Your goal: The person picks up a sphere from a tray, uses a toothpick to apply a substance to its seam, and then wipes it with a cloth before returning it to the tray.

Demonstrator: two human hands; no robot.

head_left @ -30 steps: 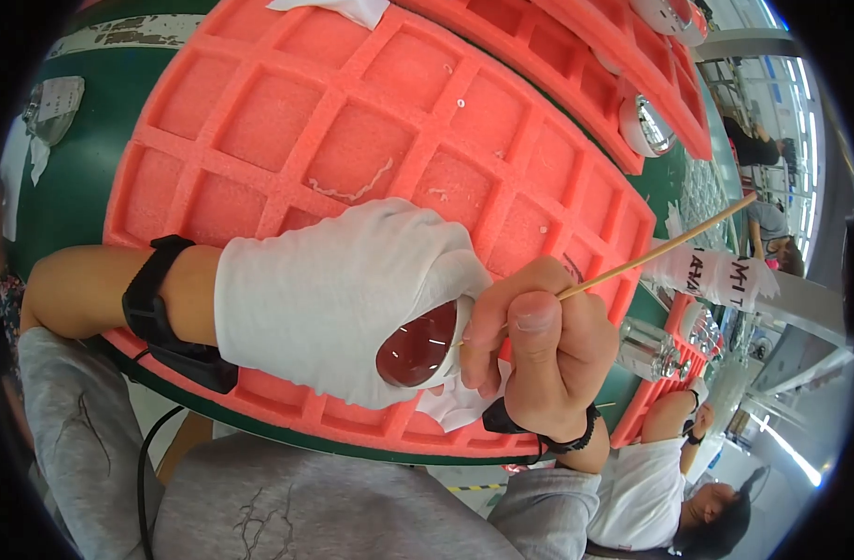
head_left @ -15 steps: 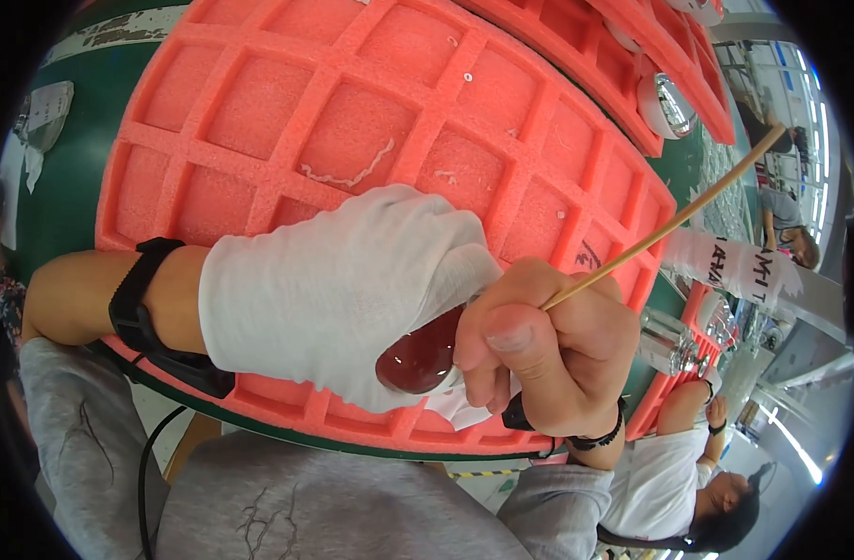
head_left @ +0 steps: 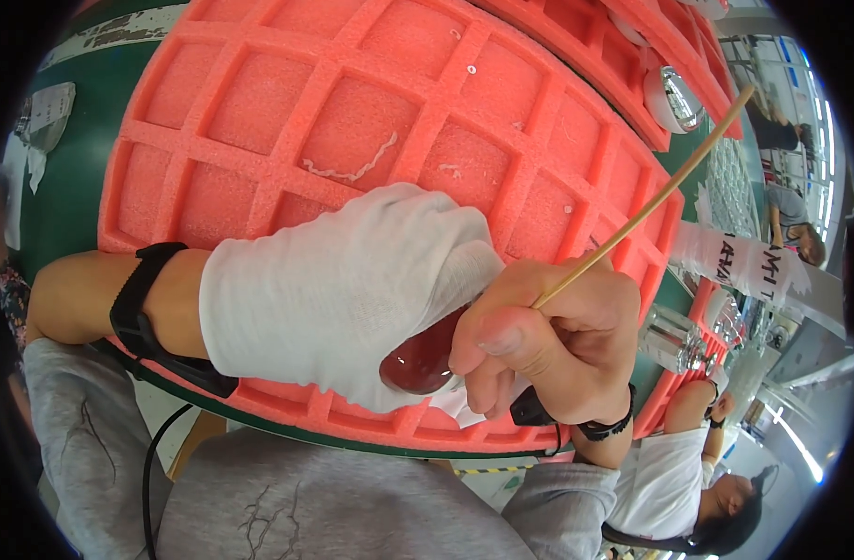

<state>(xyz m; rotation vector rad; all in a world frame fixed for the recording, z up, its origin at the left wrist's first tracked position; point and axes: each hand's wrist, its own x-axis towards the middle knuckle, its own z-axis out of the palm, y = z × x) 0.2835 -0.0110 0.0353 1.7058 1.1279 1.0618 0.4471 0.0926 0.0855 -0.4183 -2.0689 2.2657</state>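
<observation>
The white-gloved left hand [head_left: 352, 294] curls round a glossy, dark-red rounded piece [head_left: 417, 364] above the pink foam grid tray [head_left: 249, 107]; steadiness helps there. The bare right hand [head_left: 562, 341] pinches a thin wooden stick [head_left: 646, 207], best guided lightly. Compared with a second ago, the stick slants more steeply and the right hand covers more red.

A: Hand count?
B: Two: left hand [head_left: 352, 289] at 9 o'clock, right hand [head_left: 567, 336] at 4.
A: Sticks?
B: One wooden stick [head_left: 645, 204], 2 o'clock.
A: Others?
B: One dark red object [head_left: 419, 362], 6 o'clock; one large foam tray [head_left: 259, 103], 11 o'clock.
</observation>
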